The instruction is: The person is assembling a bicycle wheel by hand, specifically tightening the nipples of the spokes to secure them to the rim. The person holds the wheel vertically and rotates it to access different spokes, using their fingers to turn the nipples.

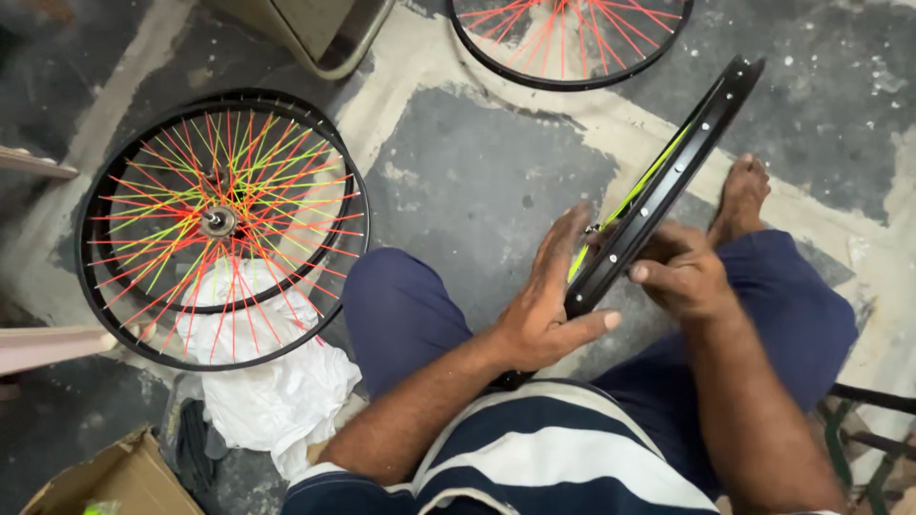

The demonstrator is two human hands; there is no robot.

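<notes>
Patchy grey concrete floor (477,162) spreads under the seated person, whose legs in blue trousers frame the work and whose bare foot (742,195) rests ahead on the right. Held edge-on between the knees is a black bicycle rim (668,181), tilted up and away to the right, with only a few yellow-green spokes (637,195) showing inside it; most of its spoke holes look empty, so the lacing seems barely begun. By contrast, 2 laced wheels lie stacked flat on the left (221,224), full of red, orange and yellow-green spokes, and 1 more red-spoked wheel (568,38) lies at the top edge, judged finished. The left hand (551,300) is open, fingers stretched nearly straight along the rim's near side, thumb pressed against its outer edge. The right hand (679,272) is curled closed around the rim from the other side; whether it also pinches a spoke I cannot tell. White cloth (277,391) and a cardboard box (114,477) lie nearby.
</notes>
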